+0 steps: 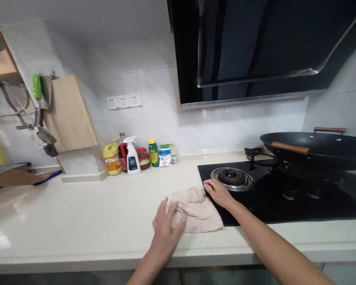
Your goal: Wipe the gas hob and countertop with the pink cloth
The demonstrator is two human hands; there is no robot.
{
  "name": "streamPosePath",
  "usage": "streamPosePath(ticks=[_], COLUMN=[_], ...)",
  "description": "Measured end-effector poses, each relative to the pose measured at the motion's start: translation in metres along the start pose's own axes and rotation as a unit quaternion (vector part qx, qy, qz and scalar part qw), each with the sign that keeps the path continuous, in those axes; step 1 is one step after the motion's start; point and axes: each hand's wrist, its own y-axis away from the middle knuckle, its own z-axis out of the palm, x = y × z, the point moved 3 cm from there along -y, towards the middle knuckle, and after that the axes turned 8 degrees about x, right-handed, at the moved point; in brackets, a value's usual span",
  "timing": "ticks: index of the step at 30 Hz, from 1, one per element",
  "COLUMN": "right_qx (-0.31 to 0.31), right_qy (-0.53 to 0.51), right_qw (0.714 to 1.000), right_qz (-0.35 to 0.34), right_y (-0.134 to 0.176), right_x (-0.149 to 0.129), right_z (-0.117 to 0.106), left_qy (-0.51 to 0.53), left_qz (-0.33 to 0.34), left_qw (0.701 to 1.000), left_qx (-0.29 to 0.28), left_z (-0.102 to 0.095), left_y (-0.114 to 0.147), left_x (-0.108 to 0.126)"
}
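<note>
A pale pink cloth (195, 215), creased and bunched at its far end, lies on the white countertop with its right side against the edge of the black gas stove (265, 206). At the cloth's left side is my left hand (167, 223), fingers spread, with the fingertips and thumb over its edge. My right hand (218, 192) is by the cloth's upper right side, above the stove's left edge. Its fingers reach out to the left and hold nothing that I can see. Just beyond that hand is the left burner (231, 178).
A large black wok (320, 152) with wooden handles stands on the right of the stove, under the range hood (255, 51). Along the wall are a spray bottle (133, 158), a yellow jug (112, 160), a jar (143, 159) and seasoning packs (165, 158). A cutting board (69, 114) hangs at left.
</note>
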Motion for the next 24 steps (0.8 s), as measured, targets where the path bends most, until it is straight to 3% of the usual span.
streamPosePath(ticks=[2,4,6,8,12,14,16,20,24], right_qx=[0.009,0.023,0.042,0.06,0.087,0.096,0.096,0.074,0.044], right_qy=[-0.01,-0.017,-0.021,-0.024,-0.027,-0.029,-0.03,-0.03,-0.026], right_qw=[1.0,1.0,0.999,0.998,0.996,0.995,0.995,0.997,0.998], right_qz=[-0.001,-0.001,0.004,0.011,0.018,0.019,0.025,0.019,-0.034], right_y=[0.002,0.002,0.001,0.0,-0.001,-0.001,0.001,0.004,0.01], right_x=[0.008,0.01,0.01,0.01,0.013,0.015,0.016,0.014,-0.001], right_z=[-0.001,-0.001,-0.001,-0.002,-0.003,-0.002,-0.001,0.006,0.011], left_qy=[-0.031,-0.061,-0.086,-0.096,-0.094,-0.109,-0.15,-0.218,-0.278], left_qz=[0.057,0.078,0.066,0.068,0.1,0.11,0.067,-0.036,-0.13], left_qw=[0.997,0.988,0.968,0.952,0.957,0.963,0.966,0.96,0.943], left_qx=[-0.04,-0.115,-0.225,-0.282,-0.254,-0.219,-0.202,-0.173,-0.127], left_z=[-0.001,0.005,0.022,0.042,0.076,0.084,0.084,0.059,0.009], left_y=[-0.019,-0.04,-0.057,-0.066,-0.079,-0.094,-0.114,-0.149,-0.152], left_x=[0.014,0.029,0.041,0.049,0.046,0.031,0.006,-0.054,-0.105])
